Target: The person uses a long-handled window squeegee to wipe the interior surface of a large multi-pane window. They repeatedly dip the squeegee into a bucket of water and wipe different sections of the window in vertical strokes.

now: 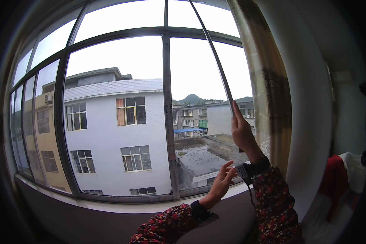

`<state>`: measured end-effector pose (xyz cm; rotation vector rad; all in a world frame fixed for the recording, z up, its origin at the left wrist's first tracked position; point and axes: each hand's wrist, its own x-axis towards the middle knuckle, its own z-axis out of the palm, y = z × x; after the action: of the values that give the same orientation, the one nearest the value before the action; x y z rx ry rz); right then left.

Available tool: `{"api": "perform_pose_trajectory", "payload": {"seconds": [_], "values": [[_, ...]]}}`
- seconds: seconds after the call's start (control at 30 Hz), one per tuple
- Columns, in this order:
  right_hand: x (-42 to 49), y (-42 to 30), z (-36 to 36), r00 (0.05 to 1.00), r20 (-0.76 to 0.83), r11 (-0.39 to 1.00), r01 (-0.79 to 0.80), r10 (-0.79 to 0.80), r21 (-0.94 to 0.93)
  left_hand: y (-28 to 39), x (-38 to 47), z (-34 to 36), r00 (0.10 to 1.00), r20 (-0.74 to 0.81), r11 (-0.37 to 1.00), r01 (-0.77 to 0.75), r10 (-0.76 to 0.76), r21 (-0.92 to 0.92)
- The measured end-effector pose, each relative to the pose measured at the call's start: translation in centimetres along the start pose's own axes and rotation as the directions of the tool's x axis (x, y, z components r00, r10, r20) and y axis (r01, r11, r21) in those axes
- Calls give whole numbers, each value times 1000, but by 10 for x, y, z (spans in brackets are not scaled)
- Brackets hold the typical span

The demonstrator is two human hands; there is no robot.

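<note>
My right hand [244,134] is raised at the right part of the window, closed around the lower part of a long, thin metal pole [217,61]. The pole slants up and to the left past the top edge of the view, so its upper end is hidden. Its short lower end shows just below the hand. Lower and to the left, my left hand [221,186] holds nothing, with its fingers apart, near the right wrist. Both wrists bear dark bands with small devices, and a cable hangs from the right one.
A wide window with a dark metal frame [166,122] fills most of the view above a pale sill [116,208]. A patterned curtain [270,91] hangs at its right side. Red cloth [334,177] and white cloth [353,172] lie at the far right. Buildings stand outside.
</note>
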<state>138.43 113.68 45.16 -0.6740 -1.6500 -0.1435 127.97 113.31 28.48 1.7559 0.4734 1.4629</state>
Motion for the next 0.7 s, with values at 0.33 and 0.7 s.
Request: {"api": "perform_pose_trajectory", "payload": {"seconds": [0.33,0.7], "values": [[-84,37,-11,996,76,999,36,-35,-16,3,-4,15,963,-265,999,44,-49,-25],[-470,76,-121,908,257,943,-321,332,-86,-61,-87,130,979,93,982,187,-184,-33]]}}
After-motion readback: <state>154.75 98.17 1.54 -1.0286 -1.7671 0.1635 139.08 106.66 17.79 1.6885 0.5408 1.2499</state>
